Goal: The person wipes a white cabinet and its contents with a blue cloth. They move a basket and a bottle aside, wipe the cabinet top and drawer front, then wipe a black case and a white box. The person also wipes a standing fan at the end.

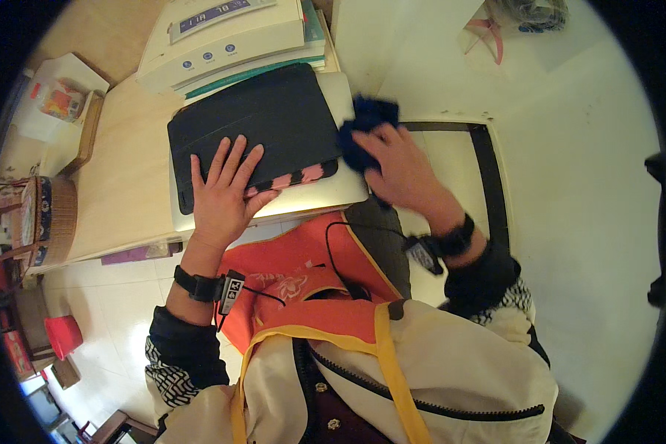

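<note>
Fingers spread, my left hand (222, 194) lies flat on a black folding tablet case (261, 111). A pink-and-black patterned edge (294, 176) shows along the near side of the case. Under these lies a flat silver panel with rounded corners, which looks like a closed laptop (316, 197). My right hand (402, 166) grips a crumpled dark blue cloth (369, 125) at the right edge of the case. Both are slightly blurred, and whether the cloth touches the case is hard to tell.
Behind the case stand a white box (227, 50) and green-edged books (255, 77), with a digital display (222, 16) on top. A wicker basket (58, 222) sits at the table's left end, near a plastic jar (61, 100). A white wall (577, 166) closes off the right.
</note>
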Tool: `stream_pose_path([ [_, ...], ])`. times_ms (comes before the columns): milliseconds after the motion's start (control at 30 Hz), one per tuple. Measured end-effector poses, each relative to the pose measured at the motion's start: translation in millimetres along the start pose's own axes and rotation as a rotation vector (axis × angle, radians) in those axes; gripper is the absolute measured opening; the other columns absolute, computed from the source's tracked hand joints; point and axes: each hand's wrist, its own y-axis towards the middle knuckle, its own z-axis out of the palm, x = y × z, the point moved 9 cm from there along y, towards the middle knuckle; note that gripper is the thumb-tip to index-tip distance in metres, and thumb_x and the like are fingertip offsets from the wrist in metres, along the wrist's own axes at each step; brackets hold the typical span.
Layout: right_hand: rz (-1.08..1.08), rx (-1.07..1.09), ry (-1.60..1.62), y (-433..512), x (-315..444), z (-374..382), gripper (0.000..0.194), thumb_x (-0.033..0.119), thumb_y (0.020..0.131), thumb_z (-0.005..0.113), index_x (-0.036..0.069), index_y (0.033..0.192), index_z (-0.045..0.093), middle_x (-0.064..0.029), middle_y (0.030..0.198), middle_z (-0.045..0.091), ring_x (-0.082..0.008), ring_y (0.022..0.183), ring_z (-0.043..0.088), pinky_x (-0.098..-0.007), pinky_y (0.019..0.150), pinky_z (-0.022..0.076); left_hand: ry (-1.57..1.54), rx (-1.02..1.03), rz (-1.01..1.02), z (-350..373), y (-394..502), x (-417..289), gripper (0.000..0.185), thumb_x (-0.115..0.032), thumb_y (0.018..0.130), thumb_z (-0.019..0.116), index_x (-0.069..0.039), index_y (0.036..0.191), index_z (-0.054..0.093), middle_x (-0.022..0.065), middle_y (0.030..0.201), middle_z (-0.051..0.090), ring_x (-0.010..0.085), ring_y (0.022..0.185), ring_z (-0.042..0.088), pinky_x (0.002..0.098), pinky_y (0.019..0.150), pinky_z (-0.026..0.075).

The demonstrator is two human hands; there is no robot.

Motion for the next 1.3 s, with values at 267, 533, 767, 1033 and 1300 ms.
stream_pose_path([
  [267,-0.049,0.039,0.272,-54.3,25.7,-16.0,0.042,0.004,0.067,0.059,0.013,0.107,0.066,-0.0117,0.100,0.062,-0.0351,0.095,0.056,-0.0400,0.084,0.0490,0.018,0.018,0.055,-3.7,5.1,-6.8,0.068,-0.057,0.080,0.058,-0.020,0.136,0.047,0.0084,0.142,0.044,0.0286,0.133,0.038,0.0603,0.106,0.025],
  [533,0.190,-0.226,0.827,-53.2,-24.5,-1.1,0.049,0.002,0.070,0.052,0.004,0.119,0.060,-0.0103,0.101,0.064,-0.0171,0.093,0.060,-0.0283,0.084,0.0474,0.100,-0.100,0.250,-1.2,0.1,-22.7,0.053,-0.045,0.084,0.061,-0.008,0.123,0.057,0.0179,0.120,0.059,0.0352,0.114,0.056,0.0451,0.099,0.043],
  [767,0.357,-0.201,0.957,-44.6,-29.4,13.6,0.048,0.002,0.073,0.053,0.004,0.120,0.060,-0.0099,0.103,0.064,-0.0165,0.088,0.060,-0.0279,0.080,0.0481,0.090,-0.195,0.213,-27.6,-11.7,-28.3,0.044,-0.037,0.083,0.064,-0.010,0.117,0.061,0.0145,0.116,0.059,0.0297,0.108,0.057,0.0452,0.098,0.042],
  [1033,0.331,-0.262,0.872,-11.2,-34.3,-18.1,0.052,0.007,0.075,0.056,0.000,0.126,0.054,-0.0085,0.097,0.064,-0.0145,0.083,0.060,-0.0265,0.074,0.0491,-1.745,-0.160,-1.152,5.8,-97.2,31.9,0.032,-0.011,0.089,0.057,0.002,0.118,0.052,0.0168,0.110,0.062,0.0263,0.099,0.064,0.0354,0.084,0.054],
  [1300,0.493,0.320,1.001,60.4,-20.9,19.1,0.041,0.028,0.077,0.064,-0.003,0.103,0.064,-0.0087,0.084,0.066,-0.0152,0.069,0.061,-0.0265,0.061,0.0485,-2.352,-0.229,-1.169,25.8,-86.8,33.6,0.019,-0.007,0.088,0.052,0.007,0.100,0.054,0.0281,0.108,0.060,0.0371,0.105,0.061,0.0438,0.095,0.052],
])
